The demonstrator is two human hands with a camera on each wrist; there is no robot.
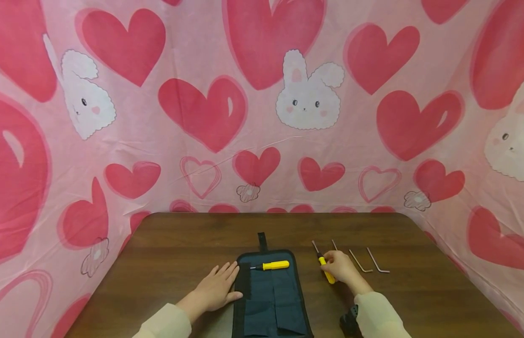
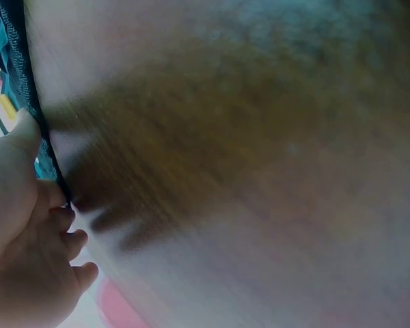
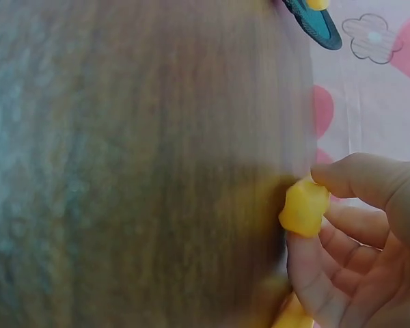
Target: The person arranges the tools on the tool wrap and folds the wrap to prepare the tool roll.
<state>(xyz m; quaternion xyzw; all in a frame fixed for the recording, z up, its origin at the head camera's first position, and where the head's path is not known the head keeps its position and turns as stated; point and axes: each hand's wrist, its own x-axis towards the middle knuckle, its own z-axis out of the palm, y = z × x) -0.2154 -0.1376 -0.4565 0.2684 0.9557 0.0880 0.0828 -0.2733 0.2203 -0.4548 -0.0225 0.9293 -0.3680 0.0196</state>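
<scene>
Pink fabric printed with red hearts and white rabbit heads (image 1: 308,101) formed the backdrop, creased in places, behind a dark wood-grain table (image 1: 181,244) with rounded far corners. Right of a tool pouch (image 1: 262,286), the right hand (image 1: 341,267) pinched a yellow-handled screwdriver (image 1: 327,272) between thumb and fingers. Its long axis ran away from the person and slightly leftward: metal tip at the far end, handle butt nearest. Contact between this tool and the tabletop could not be determined.

Fingers nearly straight and modestly spread, the left hand (image 1: 217,286) lay against the pouch's left edge, holding nothing. A second screwdriver (image 1: 275,265) rested crosswise on the pouch, handle right, shaft left.

Construction of the pouch: dark blue cloth, black binding, a black strap (image 1: 262,241) at the far end and pockets in the nearer half. Two slim metal hex keys, one left (image 1: 357,261) and one right (image 1: 373,259), lay beyond the right hand, both L-shaped; a third metal rod (image 1: 335,245) was partly hidden by that hand.

The right wrist view alone disclosed the held handle's end — blunt and angular. The left wrist view added the binding's coarse weave — and the thumb overlapping the pouch edge.
</scene>
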